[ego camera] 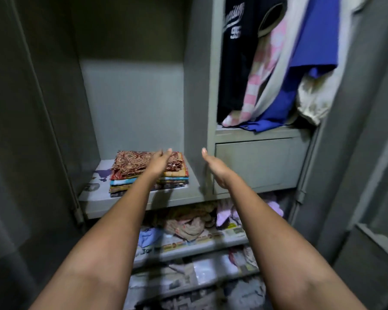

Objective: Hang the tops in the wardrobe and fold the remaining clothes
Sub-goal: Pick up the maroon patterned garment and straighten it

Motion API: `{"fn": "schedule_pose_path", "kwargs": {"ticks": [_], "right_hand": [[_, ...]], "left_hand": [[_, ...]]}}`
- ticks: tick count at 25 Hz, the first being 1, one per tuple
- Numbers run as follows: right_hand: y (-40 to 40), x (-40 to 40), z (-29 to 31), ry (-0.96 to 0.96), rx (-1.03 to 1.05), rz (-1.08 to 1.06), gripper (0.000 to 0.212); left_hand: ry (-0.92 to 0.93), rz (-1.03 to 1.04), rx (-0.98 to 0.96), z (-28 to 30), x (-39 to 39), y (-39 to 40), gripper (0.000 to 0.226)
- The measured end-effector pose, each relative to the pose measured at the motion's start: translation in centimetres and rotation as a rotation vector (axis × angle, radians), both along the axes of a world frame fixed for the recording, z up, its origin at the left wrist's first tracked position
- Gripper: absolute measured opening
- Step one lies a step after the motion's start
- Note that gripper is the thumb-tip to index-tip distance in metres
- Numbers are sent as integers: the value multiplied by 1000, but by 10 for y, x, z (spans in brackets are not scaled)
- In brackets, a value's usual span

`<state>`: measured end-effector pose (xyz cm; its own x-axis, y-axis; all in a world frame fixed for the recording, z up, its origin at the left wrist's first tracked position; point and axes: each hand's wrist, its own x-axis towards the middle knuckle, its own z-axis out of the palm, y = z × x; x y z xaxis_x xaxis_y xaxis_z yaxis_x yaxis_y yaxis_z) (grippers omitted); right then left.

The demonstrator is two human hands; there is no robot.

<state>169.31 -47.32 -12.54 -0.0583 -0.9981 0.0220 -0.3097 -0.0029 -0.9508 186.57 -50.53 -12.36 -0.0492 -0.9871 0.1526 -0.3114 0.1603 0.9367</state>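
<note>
A stack of folded patterned clothes (130, 173) lies on a grey wardrobe shelf (143, 199), with a red-brown printed piece on top. My left hand (160, 161) reaches over the right side of the stack with straight fingers and holds nothing. My right hand (215, 168) stretches out beside the stack, in front of the wardrobe's middle partition, palm turned inward and empty. In the right compartment hang several tops: a black printed top (235, 48), a pink-and-white checked one (255, 83), a blue one (311, 36) and a cream one (314, 97).
A shut drawer front (255, 162) sits under the hanging tops. Lower shelves lined with newspaper (211, 239) hold crumpled clothes (188, 222). The open wardrobe doors (20, 108) stand at either side.
</note>
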Motion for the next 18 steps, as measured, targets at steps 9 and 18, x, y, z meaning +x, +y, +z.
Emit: {"fn": "schedule_pose_path", "kwargs": {"ticks": [9,18], "right_hand": [[192,-117,8,-41,-59,-359,61],[461,-201,-28,-320,55,-668,71]], "left_hand": [[112,-325,-22,20,-120,126,63],[82,-859,268,-12,-248,342,54]]}}
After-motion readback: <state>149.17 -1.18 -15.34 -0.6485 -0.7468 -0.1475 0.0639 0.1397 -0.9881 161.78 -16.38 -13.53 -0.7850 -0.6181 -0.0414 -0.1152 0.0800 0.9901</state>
